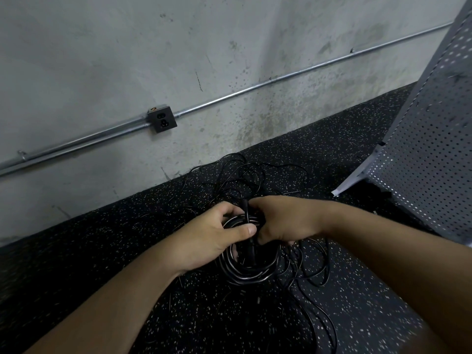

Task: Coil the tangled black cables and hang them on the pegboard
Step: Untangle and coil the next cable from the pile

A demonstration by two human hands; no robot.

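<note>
- Cables trail loose on the floor, nearest.
- Coil hangs under both grips, seemingly part wound.
- Left grip curls round the coil's top; right grip holds a strand just beside it. Best to keep loops even and feed slack slowly.
- Tangle lies beyond; pegboard stands far right.

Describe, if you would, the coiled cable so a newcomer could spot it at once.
Find the speckled floor below the concrete wall. There the left hand and right hand grip the coiled cable. It alone forms a neat ring; the loose cables around it sprawl.
</note>
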